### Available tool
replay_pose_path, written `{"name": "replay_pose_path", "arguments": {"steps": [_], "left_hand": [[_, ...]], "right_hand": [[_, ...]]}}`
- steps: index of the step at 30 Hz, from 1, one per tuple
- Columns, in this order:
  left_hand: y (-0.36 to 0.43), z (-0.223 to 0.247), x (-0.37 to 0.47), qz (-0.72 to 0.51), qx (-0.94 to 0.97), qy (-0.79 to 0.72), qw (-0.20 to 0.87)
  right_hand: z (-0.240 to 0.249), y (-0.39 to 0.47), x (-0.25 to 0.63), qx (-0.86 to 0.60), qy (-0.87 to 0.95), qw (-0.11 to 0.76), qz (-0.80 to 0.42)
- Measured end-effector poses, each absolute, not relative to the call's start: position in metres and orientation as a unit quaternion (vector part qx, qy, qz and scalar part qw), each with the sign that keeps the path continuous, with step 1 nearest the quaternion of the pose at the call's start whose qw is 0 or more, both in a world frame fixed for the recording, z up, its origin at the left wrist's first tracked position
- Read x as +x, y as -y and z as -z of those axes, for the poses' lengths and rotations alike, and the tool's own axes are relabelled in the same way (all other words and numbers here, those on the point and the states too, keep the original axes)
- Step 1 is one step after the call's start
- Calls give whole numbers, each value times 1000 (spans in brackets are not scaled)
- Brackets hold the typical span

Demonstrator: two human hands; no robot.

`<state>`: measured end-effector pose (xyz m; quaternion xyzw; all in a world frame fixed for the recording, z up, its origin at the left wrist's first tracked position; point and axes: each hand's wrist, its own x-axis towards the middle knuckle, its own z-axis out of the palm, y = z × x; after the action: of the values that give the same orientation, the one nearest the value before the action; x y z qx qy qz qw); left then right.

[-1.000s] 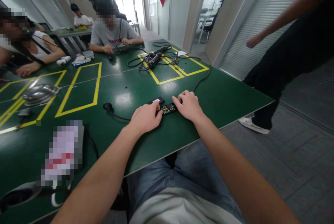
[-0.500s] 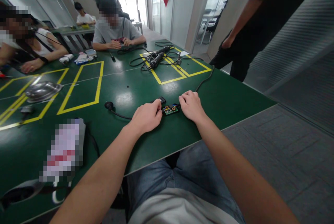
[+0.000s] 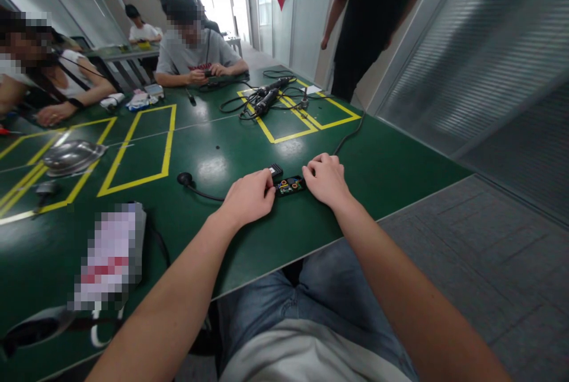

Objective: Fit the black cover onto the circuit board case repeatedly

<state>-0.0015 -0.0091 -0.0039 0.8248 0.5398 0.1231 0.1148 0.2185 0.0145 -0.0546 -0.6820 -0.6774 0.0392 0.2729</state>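
A small circuit board in a black housing (image 3: 290, 185) lies on the green table between my two hands. At its left end my left hand (image 3: 249, 197) has its fingers closed, with thumb and forefinger on the housing's edge. My right hand (image 3: 326, 178) is curled at the other end, fingertips against the housing. A black ribbed piece (image 3: 276, 169) rests just behind the board, by my left fingertips. From under my left hand a black cable runs left to a round plug (image 3: 185, 179). Another cable (image 3: 351, 136) leads away behind my right hand.
Black tools with tangled cables (image 3: 267, 101) lie at the table's far side. A metal bowl-like part (image 3: 74, 156) and a blurred pale package (image 3: 111, 251) are on the left. Seated people work across the table; a person in black (image 3: 368, 20) stands beyond its right edge.
The board now sits lower inside the black housing, with dark edges showing around it. My hands have barely shifted. The standing person in black has moved left and farther off.
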Motion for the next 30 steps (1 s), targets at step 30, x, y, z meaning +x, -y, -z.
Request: {"name": "replay_pose_path", "arguments": {"steps": [30], "left_hand": [[2, 16, -3, -272, 839, -460, 104]], "right_hand": [[52, -17, 221, -714, 638, 281, -62]]}}
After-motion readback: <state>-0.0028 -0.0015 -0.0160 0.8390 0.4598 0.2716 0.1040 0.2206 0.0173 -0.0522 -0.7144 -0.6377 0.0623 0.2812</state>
